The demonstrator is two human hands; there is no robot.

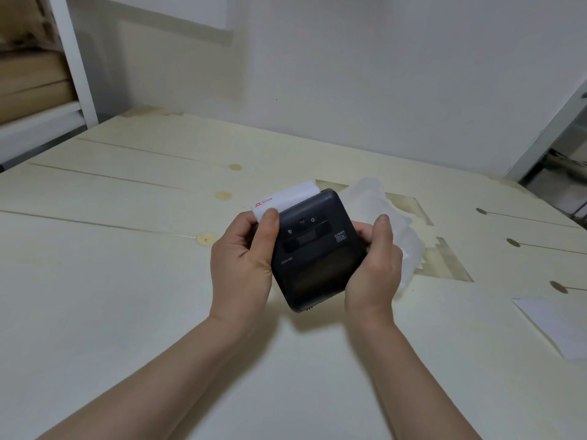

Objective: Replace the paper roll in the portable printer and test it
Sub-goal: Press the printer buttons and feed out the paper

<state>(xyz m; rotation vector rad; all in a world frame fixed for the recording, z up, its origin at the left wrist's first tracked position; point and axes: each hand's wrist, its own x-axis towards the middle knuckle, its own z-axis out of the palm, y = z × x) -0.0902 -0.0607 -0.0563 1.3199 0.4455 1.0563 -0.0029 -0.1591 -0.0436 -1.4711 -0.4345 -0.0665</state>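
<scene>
Pale table below; you hold the printer above it, left hand and right hand closed on its sides. Paper sticks out its far end under your left thumb.

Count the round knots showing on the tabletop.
7. Three pale ones run left of the printer: far, middle, near. Four dark ones sit at the right, one at the edge. Hands or papers may hide more.
</scene>
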